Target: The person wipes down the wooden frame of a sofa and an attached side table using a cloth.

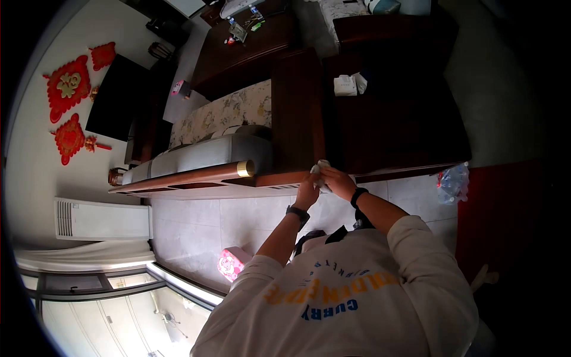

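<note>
Both hands are together at the edge of the dark wooden furniture point(297, 119), near the middle of the view. A small white cloth or tissue point(322, 165) is held between them. My left hand point(307, 190) has its fingers closed on its left side. From the right, my right hand point(338, 181) presses its fingers round the same white piece. Dark bands circle both wrists. Farther off, a white packet point(345, 85) lies on the dark tabletop point(392, 128).
A sofa with a wooden rail point(196, 176) extends left. A pink stool point(232, 263) stands on the tiled floor point(190, 229). Clear plastic bottles in a bag point(453, 183) are at the right. A white air conditioner point(104, 220) is at the left wall.
</note>
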{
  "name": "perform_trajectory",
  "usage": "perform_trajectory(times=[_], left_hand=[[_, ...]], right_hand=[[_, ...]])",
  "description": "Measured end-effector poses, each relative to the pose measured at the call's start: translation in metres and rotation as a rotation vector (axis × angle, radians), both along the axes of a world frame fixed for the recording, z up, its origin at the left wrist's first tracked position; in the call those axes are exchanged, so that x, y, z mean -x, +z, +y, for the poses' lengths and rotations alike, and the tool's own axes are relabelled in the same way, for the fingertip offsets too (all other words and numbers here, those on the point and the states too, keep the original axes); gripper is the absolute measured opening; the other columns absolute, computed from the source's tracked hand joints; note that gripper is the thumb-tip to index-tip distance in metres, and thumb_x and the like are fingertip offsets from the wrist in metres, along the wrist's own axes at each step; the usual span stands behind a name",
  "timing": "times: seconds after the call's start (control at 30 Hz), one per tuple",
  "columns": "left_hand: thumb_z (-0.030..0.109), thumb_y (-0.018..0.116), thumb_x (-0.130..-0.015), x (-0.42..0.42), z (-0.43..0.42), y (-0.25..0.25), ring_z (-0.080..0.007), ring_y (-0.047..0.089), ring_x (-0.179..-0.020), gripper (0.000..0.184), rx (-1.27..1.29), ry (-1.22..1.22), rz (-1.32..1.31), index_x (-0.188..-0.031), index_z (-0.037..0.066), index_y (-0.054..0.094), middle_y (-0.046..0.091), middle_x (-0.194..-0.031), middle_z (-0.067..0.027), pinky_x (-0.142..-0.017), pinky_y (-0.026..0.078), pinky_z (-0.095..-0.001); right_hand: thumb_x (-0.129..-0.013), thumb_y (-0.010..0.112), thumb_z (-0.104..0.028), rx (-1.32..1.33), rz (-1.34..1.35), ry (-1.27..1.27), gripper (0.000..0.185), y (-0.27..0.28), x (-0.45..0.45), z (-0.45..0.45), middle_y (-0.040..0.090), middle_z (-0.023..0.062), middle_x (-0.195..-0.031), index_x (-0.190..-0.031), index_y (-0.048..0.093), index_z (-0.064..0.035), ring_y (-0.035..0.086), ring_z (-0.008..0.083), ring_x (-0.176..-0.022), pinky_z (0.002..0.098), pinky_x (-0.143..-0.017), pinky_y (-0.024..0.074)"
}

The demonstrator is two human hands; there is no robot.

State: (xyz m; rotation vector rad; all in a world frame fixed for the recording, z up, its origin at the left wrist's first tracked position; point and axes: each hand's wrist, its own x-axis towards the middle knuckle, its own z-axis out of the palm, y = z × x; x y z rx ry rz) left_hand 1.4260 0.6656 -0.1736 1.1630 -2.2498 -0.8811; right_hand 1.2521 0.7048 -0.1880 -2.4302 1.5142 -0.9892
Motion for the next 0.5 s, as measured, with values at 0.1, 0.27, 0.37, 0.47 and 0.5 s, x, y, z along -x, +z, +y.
perform_trajectory(times=[0.1, 0.27, 0.37, 0.47, 0.5], left_hand=[[-0.005, 0.054, -0.078, -0.006, -0.004, 0.003, -0.0405, 0.061, -0.099, 0.03, -0.017, -0.065, 0.033, -0.106, 0.004, 0.061, 0.065, -0.102, -0.0205, -0.084, 0.05, -0.0432], [0.006, 0.063, -0.076, -0.035, -0.005, 0.01, -0.0414, 0.06, -0.097, 0.027, -0.13, -0.093, -0.198, -0.102, 0.003, 0.064, 0.063, -0.101, -0.0216, -0.083, 0.05, -0.0461], [0.009, 0.065, -0.076, -0.078, 0.006, 0.007, -0.0411, 0.061, -0.095, 0.027, -0.019, -0.024, -0.097, -0.102, 0.003, 0.064, 0.063, -0.1, -0.0209, -0.081, 0.051, -0.0466], [0.011, 0.068, -0.077, -0.136, 0.006, 0.008, -0.0381, 0.062, -0.086, 0.027, 0.036, 0.068, 0.01, -0.103, 0.003, 0.062, 0.062, -0.1, -0.0189, -0.076, 0.052, -0.0447], [0.011, 0.07, -0.077, -0.156, 0.006, 0.013, -0.0355, 0.063, -0.079, 0.029, 0.059, 0.133, 0.054, -0.103, 0.002, 0.061, 0.062, -0.097, -0.0173, -0.072, 0.052, -0.043]], right_hand=[[-0.079, 0.064, -0.002, 0.006, -0.042, -0.078, 0.024, -0.01, -0.01, 0.002, 0.064, 0.0071, -0.116, -0.103, 0.067, -0.0031, 0.056, 0.0227, -0.115, 0.0327, -0.099, 0.0477], [-0.075, 0.062, 0.003, 0.026, 0.038, -0.185, 0.024, -0.004, -0.033, 0.002, 0.066, 0.0104, -0.106, -0.098, 0.067, -0.0019, 0.058, 0.0262, -0.11, 0.0357, -0.097, 0.0473], [-0.075, 0.062, 0.004, -0.138, -0.03, -0.186, 0.026, 0.011, -0.048, 0.005, 0.064, 0.0126, -0.104, -0.1, 0.064, -0.0018, 0.057, 0.0298, -0.104, 0.039, -0.094, 0.0472], [-0.074, 0.064, 0.004, -0.089, -0.157, -0.294, 0.03, 0.018, -0.075, 0.005, 0.062, 0.0136, -0.099, -0.104, 0.061, -0.0029, 0.056, 0.0335, -0.099, 0.0413, -0.089, 0.047], [-0.074, 0.064, 0.004, -0.076, -0.138, -0.279, 0.03, 0.027, -0.089, 0.006, 0.062, 0.0136, -0.099, -0.104, 0.061, -0.0029, 0.056, 0.0335, -0.099, 0.0413, -0.089, 0.047]])
